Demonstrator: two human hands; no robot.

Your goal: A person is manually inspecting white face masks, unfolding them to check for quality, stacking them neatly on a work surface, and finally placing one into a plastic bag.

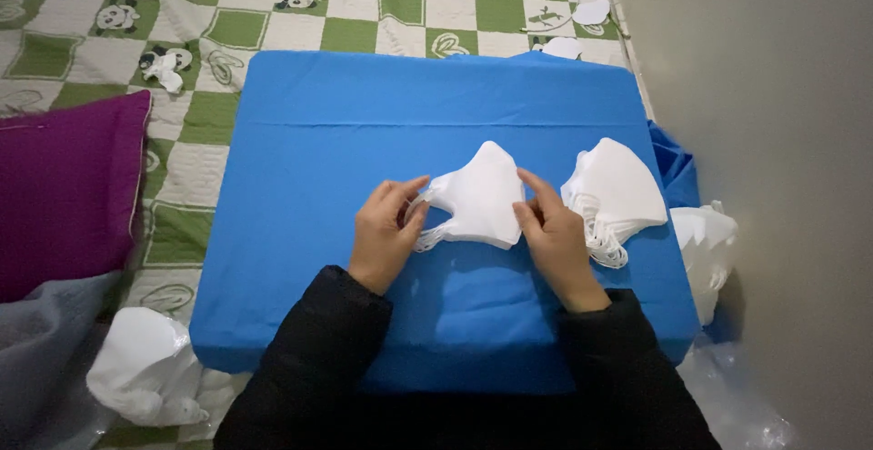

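We are sitting in a home, likely on a bed: a green-and-white checked quilt point(273, 14) with panda pictures is spreading out beyond our hands, a purple pillow point(64, 186) is lying off to their left, and a plain wall point(773, 95) is rising to their right.

We have a cloth-covered board point(364, 141) lying on a quilt point(273, 14), with a wall point(773, 95) along its right. On the board's middle lies one face mask point(482, 197), our left hand point(386, 236) at its left edge and our right hand point(555, 236) at its right edge. Just right of that sits a stack of masks point(618, 191). A cushion point(64, 186) lies left of the board, a plastic bag point(145, 368) at the near left, another bag point(709, 250) off the right edge.
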